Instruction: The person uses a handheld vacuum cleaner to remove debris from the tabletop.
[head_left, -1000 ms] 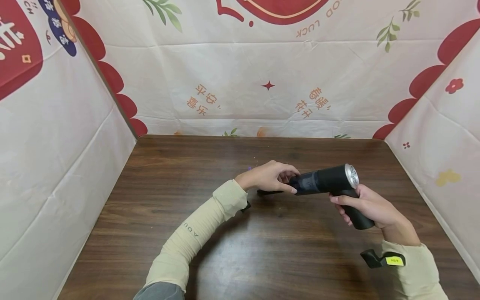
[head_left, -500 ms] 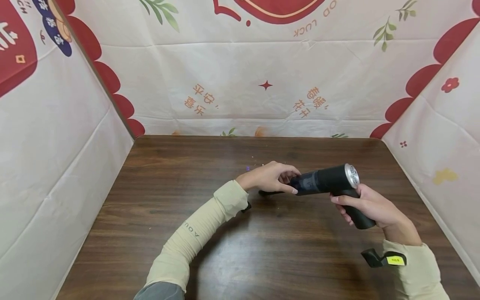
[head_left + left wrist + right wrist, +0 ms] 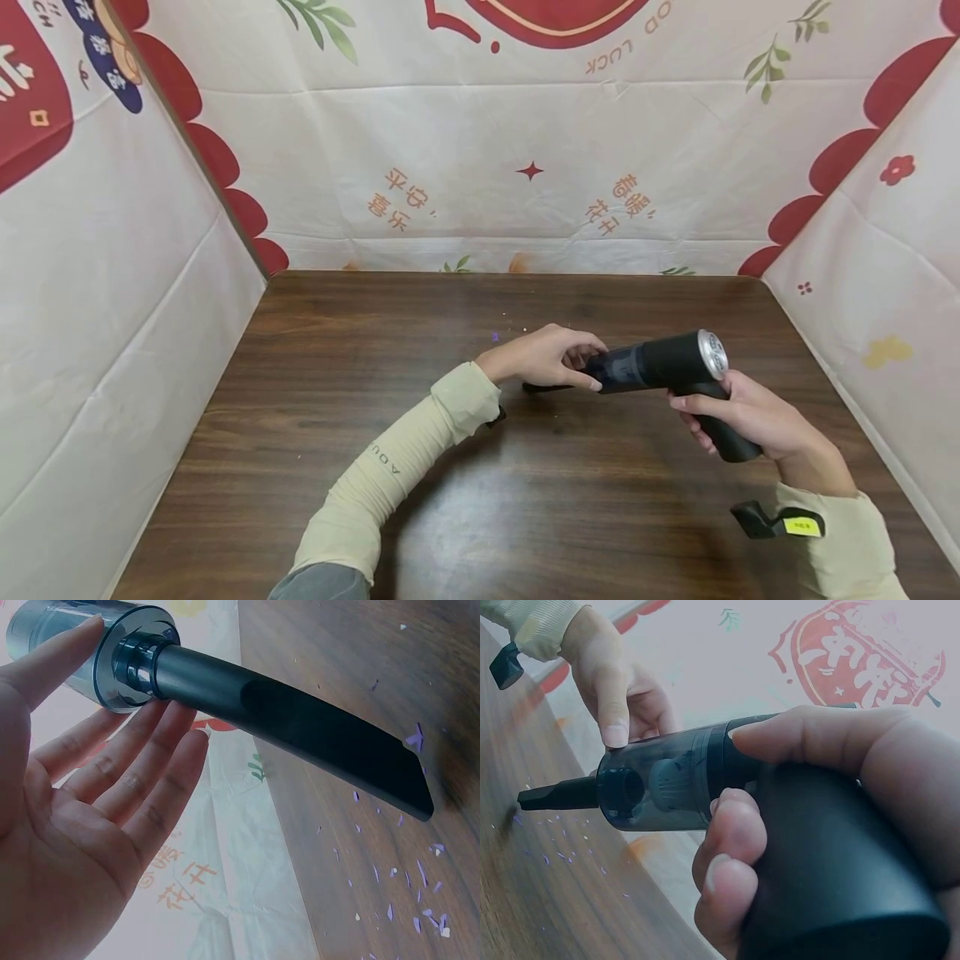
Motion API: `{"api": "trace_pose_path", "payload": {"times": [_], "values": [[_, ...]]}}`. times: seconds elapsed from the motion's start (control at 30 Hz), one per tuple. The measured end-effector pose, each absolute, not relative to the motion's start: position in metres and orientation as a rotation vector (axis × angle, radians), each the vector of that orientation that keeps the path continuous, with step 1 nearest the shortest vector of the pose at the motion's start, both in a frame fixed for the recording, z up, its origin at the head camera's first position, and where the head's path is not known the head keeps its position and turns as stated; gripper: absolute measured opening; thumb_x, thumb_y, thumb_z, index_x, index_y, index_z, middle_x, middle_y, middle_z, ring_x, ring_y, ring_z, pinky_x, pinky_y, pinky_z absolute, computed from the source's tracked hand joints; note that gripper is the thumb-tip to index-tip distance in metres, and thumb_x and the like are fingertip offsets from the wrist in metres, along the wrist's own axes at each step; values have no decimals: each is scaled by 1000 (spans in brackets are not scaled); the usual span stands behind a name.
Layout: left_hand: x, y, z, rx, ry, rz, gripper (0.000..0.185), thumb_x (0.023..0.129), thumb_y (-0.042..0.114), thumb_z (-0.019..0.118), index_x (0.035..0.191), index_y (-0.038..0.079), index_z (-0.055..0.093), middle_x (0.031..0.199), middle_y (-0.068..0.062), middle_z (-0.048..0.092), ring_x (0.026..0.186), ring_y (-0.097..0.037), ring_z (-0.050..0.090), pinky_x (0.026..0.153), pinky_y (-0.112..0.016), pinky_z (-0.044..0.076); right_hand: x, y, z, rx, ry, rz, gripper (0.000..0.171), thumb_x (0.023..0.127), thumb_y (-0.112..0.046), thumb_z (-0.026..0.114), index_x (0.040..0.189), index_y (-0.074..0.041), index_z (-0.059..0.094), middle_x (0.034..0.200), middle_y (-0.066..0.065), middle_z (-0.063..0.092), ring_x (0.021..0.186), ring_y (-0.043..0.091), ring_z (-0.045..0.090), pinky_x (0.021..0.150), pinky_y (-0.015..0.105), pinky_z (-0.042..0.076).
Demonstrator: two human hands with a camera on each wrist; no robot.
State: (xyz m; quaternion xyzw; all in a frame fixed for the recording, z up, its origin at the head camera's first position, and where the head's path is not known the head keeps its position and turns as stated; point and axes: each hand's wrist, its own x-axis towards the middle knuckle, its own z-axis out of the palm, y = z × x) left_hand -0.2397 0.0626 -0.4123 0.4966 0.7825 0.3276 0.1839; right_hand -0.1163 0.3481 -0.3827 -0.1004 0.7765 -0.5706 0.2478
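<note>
Gripping the black handheld vacuum by its handle, the right hand had its thumb laid toward the body and its fingers curled round the front of the grip, closed firmly with no visible slack. The vacuum's body reached away from that grip toward the person's left, and its silver end cap faced right, just above the hand.

Holding the other end, the left hand kept its thumb on one side of the clear cup and its fingers on the other, near the collar where the black nozzle began. This hold was wider and looser than the right one, the palm standing apart from the vacuum. A ribbed filter showed through the cup wall.

The nozzle lay beyond the left hand's fingertips, slanting down toward the brown table; whether its flat tip touched the wood could not be told. Purple shavings and small white bits were scattered near the tip.

Pale sleeves covered both forearms, a black device sat at the right wrist, and printed white cloth stood behind the table.
</note>
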Motion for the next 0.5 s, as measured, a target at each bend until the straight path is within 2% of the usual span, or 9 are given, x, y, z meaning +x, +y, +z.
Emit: {"api": "trace_pose_path", "payload": {"times": [0.2,0.5], "values": [[-238,67,-411,1399,2206,916,53,91,34,72,137,12,57,116,2,66,96,0,59,86,-15,51,-113,352,-382,-294,2111,-1561,8,102,-8,52,104,-3,58,72,4,60,56,17,62,50,42,56],[-235,73,-408,1412,2192,906,54,92,34,72,138,12,56,119,0,66,97,0,59,85,-13,49,-109,358,-379,-294,2104,-1544,9,103,-8,51,105,-5,59,74,3,61,57,16,62,51,41,56]]}}
